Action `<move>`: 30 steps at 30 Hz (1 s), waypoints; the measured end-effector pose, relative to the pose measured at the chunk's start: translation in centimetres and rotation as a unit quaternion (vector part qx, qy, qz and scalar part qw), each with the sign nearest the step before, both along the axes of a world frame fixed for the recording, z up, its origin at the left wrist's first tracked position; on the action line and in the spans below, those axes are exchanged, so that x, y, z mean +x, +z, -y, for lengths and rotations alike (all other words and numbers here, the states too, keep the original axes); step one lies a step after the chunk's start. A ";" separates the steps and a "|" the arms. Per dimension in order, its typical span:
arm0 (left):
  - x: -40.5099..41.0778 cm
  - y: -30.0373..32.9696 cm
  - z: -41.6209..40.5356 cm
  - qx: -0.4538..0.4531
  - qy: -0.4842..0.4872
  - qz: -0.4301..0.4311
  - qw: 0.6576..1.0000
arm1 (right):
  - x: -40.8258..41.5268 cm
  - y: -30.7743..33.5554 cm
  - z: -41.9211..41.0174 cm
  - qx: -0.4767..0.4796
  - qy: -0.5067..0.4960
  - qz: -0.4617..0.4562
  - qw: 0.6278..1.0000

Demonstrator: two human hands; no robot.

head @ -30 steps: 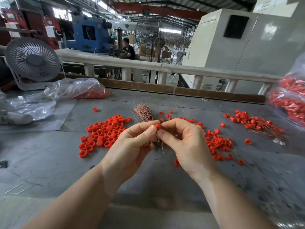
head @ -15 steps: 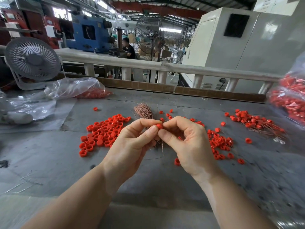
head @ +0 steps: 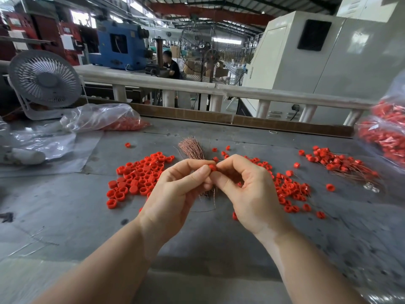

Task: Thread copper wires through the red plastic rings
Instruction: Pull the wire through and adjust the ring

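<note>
My left hand point(head: 175, 191) and my right hand point(head: 247, 189) meet above the middle of the grey table point(head: 65, 216). Between the thumbs and forefingers of both sits one small red plastic ring point(head: 212, 167), pinched from either side. A bundle of thin copper wires point(head: 191, 148) lies on the table just behind my hands, its lower end hidden under them. A few wire strands show below my left palm. Whether a wire passes through the held ring is too small to tell.
A pile of loose red rings point(head: 140, 176) lies left of my hands, another scatter point(head: 289, 189) to the right. Rings with wires in them point(head: 337, 161) lie far right. Bags of red parts point(head: 385, 137) sit at the right edge, a plastic bag point(head: 103, 117) and fan point(head: 43, 82) at the left.
Both hands have lifted slightly and stayed together on the ring. My right fingers have shifted a little around it.
</note>
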State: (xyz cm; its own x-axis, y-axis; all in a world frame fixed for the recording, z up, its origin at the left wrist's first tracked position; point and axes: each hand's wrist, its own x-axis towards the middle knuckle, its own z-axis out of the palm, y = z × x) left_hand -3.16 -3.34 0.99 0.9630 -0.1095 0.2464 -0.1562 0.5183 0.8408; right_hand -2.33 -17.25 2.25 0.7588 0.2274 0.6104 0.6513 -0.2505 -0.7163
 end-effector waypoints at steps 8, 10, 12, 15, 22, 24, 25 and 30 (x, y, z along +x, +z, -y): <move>0.4 -0.2 -0.1 -0.002 -0.008 -0.048 0.999 | 0.1 0.0 0.2 -0.107 -0.055 0.077 0.990; 0.4 -0.3 0.0 -0.008 -0.011 -0.048 0.999 | 0.1 0.1 0.3 -0.098 -0.054 0.078 0.991; 0.4 -0.4 0.1 -0.024 -0.004 -0.048 0.999 | 0.1 0.1 0.4 -0.071 -0.051 0.062 0.994; 0.6 -0.4 0.0 -0.035 0.022 -0.055 0.998 | 0.2 0.0 0.4 -0.055 -0.056 0.054 0.995; 0.7 -0.5 0.5 0.015 0.043 -0.061 0.997 | 0.3 -0.2 0.2 -0.083 -0.063 0.045 0.994; 0.8 -0.6 0.6 0.029 0.052 -0.060 0.996 | 0.3 -0.2 0.2 -0.088 -0.063 0.046 0.993; 0.9 -0.6 0.6 0.037 0.060 -0.058 0.996 | 0.3 -0.3 0.2 -0.089 -0.064 0.046 0.993; 0.8 -0.5 0.6 0.100 0.110 -0.043 0.988 | 0.4 -0.3 0.2 -0.094 -0.071 0.044 0.992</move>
State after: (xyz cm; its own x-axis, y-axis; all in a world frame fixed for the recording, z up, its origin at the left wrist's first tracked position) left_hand -2.35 -3.99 0.51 0.9853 0.0659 0.1575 -0.1702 0.3012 0.9383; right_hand -1.97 -17.50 1.95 0.7363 0.2392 0.6330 0.6587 -0.4678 -0.5894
